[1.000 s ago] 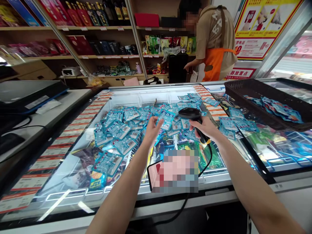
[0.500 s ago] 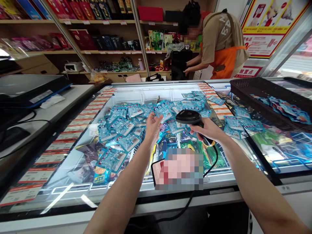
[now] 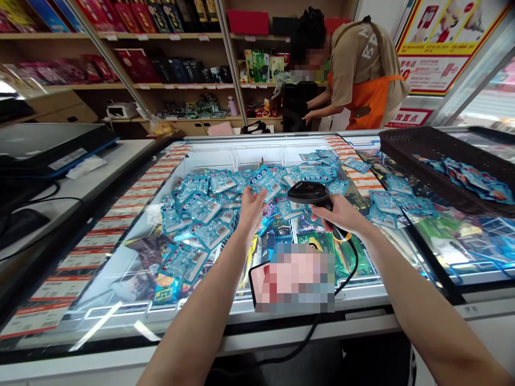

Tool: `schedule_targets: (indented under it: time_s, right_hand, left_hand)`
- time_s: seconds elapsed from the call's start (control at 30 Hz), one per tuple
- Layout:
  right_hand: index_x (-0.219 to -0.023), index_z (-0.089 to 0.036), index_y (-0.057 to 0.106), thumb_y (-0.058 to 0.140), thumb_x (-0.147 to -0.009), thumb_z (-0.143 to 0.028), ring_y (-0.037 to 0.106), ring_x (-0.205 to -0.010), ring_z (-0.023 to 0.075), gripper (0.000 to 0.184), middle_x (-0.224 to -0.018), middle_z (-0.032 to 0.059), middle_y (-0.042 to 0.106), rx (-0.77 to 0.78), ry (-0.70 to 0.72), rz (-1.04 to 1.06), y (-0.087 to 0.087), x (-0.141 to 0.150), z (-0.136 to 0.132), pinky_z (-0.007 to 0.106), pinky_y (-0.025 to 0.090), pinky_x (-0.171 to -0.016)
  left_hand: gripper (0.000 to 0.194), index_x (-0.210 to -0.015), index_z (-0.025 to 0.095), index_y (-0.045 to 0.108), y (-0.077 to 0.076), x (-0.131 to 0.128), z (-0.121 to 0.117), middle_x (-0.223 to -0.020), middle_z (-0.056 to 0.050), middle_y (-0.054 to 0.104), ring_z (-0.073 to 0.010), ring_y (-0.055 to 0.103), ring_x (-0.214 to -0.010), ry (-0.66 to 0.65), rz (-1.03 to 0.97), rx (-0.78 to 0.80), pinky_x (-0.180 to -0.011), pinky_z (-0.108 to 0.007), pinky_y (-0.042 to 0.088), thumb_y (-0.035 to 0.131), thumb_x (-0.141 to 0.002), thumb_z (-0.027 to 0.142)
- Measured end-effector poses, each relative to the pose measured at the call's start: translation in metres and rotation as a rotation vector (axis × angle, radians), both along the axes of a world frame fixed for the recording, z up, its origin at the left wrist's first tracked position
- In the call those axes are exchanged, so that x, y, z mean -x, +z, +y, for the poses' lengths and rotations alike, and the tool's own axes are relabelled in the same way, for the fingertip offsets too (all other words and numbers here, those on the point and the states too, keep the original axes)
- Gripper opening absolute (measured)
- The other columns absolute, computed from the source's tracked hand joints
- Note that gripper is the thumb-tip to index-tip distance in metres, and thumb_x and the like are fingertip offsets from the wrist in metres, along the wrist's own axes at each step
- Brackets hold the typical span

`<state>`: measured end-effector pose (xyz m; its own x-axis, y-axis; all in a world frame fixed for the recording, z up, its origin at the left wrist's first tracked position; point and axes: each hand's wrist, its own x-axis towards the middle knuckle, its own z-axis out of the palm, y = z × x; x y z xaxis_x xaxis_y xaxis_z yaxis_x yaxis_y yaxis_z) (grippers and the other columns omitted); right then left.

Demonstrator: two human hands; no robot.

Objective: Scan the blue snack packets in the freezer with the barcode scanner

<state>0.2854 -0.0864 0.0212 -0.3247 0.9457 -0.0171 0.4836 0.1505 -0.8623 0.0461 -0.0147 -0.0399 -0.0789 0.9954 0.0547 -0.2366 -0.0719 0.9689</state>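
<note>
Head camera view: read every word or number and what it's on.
"放置点": red-and-white wall sign, left part hidden.
"电话": yellow-bordered paper poster; the rest is too blurred.
Tan cloth shirt: white letters, not surely legible.
Too small or blurred: blue plastic sachets, orange-and-white price strips.

Wooden shelves (image 3: 181, 48) stand left of a poster (image 3: 448, 48).

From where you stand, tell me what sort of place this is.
Probably a shop: packaged goods line the shelves, price labels run along the glass-topped display case, and the right hand holds a black handheld scanner.
</note>
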Motion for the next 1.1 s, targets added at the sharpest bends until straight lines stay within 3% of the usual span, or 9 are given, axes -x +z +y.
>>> schedule_targets:
  time_s: [0.13, 0.3, 0.43, 0.63, 0.8, 1.1]
  right_hand:
    - [-0.079, -0.016, 0.06, 0.055, -0.083, -0.042, 0.056, -0.041, 0.0144, 0.027, -0.052, 0.0029, 0.062, -0.003, 0.03, 0.027, -0.005, 0.001, 0.005, 0.028, 0.045, -0.049]
    - [-0.093, -0.015, 0.057, 0.057, -0.081, -0.048, 0.056, -0.041, 0.0122, 0.035, -0.076, 0.0077, 0.069, 0.048, 0.09, 0.2, -0.004, 0.008, 0.021, 0.025, 0.042, -0.041]
    - [-0.097, -0.014, 0.055, 0.057, -0.081, -0.047, 0.056, -0.04, 0.011, 0.036, -0.079, 0.0078, 0.069, 0.08, 0.128, 0.302, -0.002, 0.014, 0.035, 0.024, 0.041, -0.039]
    - [-0.086, -0.014, 0.058, 0.056, -0.082, -0.043, 0.055, -0.038, 0.0119, 0.029, -0.073, 0.0074, 0.069, 0.057, 0.096, 0.2, -0.002, 0.017, 0.031, 0.026, 0.042, -0.041]
    - [-0.075, -0.015, 0.059, 0.056, -0.082, -0.041, 0.054, -0.038, 0.0122, 0.027, -0.062, 0.006, 0.067, 0.054, 0.057, 0.101, 0.002, 0.013, 0.02, 0.026, 0.043, -0.044]
    - [-0.075, -0.015, 0.06, 0.054, -0.082, -0.04, 0.054, -0.038, 0.0136, 0.026, -0.058, 0.0046, 0.065, 0.043, 0.062, 0.119, 0.001, 0.011, 0.02, 0.028, 0.043, -0.045]
  left_hand:
    - [0.044, -0.087, 0.024, 0.035, -0.001, -0.001, 0.0, -0.073, 0.006, 0.038, -0.009, 0.051, -0.073, -0.018, -0.064, -0.071, -0.079, -0.035, 0.051, 0.073, -0.068, 0.039]
    - [0.045, -0.087, 0.025, 0.036, -0.003, -0.003, -0.001, -0.067, 0.007, 0.032, -0.0069, 0.042, -0.063, 0.015, -0.089, -0.122, -0.079, -0.038, 0.054, 0.074, -0.068, 0.039]
    - [0.045, -0.09, 0.025, 0.037, -0.004, -0.003, -0.001, -0.068, 0.007, 0.033, -0.0065, 0.041, -0.062, 0.03, -0.109, -0.129, -0.08, -0.039, 0.054, 0.074, -0.068, 0.039]
    - [0.043, -0.09, 0.025, 0.038, -0.005, -0.002, 0.0, -0.069, 0.007, 0.037, -0.0062, 0.046, -0.063, 0.034, -0.131, -0.104, -0.08, -0.038, 0.054, 0.073, -0.069, 0.038]
    - [0.042, -0.093, 0.025, 0.039, -0.006, -0.001, 0.002, -0.079, 0.005, 0.049, -0.0102, 0.057, -0.077, 0.021, -0.088, -0.096, -0.081, -0.037, 0.051, 0.071, -0.069, 0.04]
    - [0.042, -0.095, 0.025, 0.039, -0.008, 0.0, 0.003, -0.076, 0.006, 0.044, -0.0095, 0.056, -0.08, 0.025, -0.081, -0.075, -0.081, -0.034, 0.049, 0.071, -0.07, 0.038]
